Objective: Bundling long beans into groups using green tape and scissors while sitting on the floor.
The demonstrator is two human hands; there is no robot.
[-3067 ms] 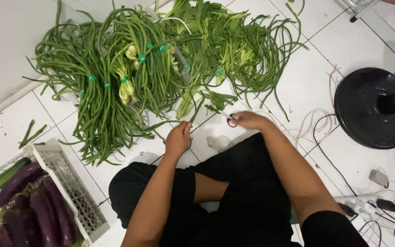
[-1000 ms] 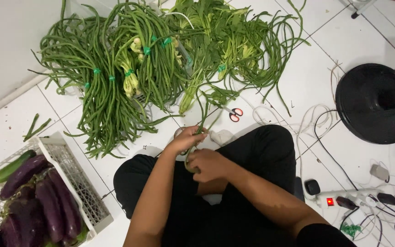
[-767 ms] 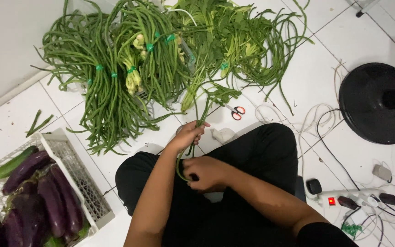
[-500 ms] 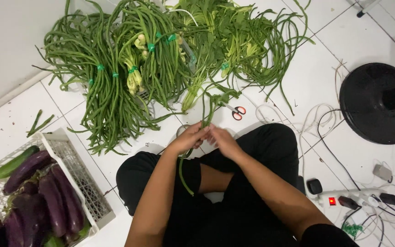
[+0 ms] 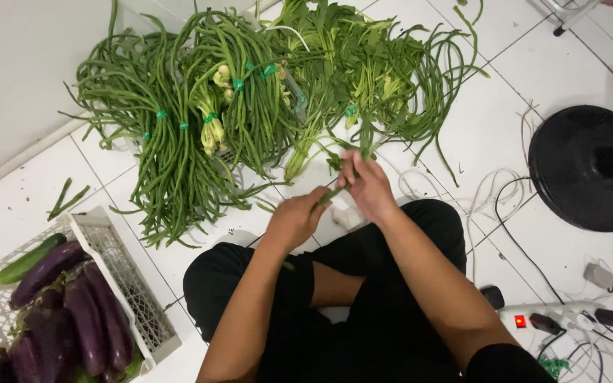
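Left hand (image 5: 296, 218) and right hand (image 5: 368, 186) fingers pinching a thin green long bean stalk (image 5: 329, 194), slanting toward 1 o'clock, bundled long beans (image 5: 179, 135) at 11 o'clock on the floor (image 5: 505, 113)

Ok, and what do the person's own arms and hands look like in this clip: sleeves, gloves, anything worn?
Both hands are bare: no gloves, and no rings or watch that I can make out on the left hand or right hand. The forearms are uncovered too. A black sleeve shows only at the right upper arm, matching the black trousers.
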